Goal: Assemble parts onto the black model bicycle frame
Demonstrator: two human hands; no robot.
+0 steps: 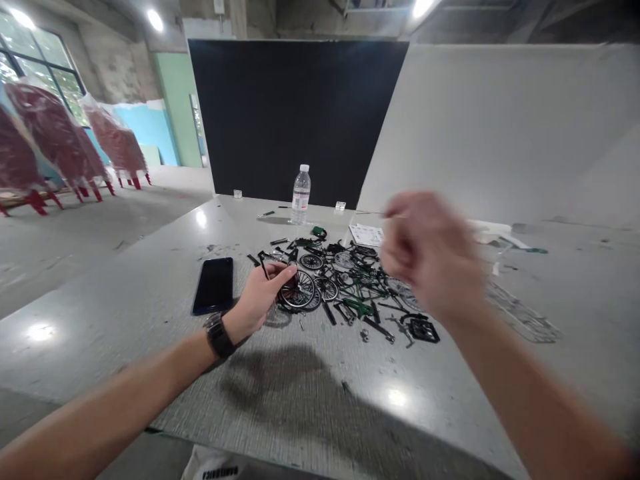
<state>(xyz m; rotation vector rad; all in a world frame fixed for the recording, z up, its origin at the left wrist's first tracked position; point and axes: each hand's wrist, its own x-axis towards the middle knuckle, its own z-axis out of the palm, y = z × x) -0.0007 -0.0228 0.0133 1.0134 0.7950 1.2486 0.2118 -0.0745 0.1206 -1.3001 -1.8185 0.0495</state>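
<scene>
A small black spoked wheel point(299, 289) with a dark rod-like part is pinched between the thumb and fingers of my left hand point(265, 290), at the left edge of a heap of small parts. My right hand point(427, 247) is raised over the right side of the heap, blurred by motion; its fingers look curled, and whether anything is in them cannot be made out. The heap holds several more wheels, a green frame piece point(359, 307) and a black rectangular piece point(423, 329) at its near right.
A dark phone point(214, 285) lies left of my left hand on the grey table point(150, 293). Behind the heap stand a water bottle point(301, 195) and a black panel point(295, 120). A printed sheet point(367, 235) and an empty parts frame point(523, 313) lie to the right.
</scene>
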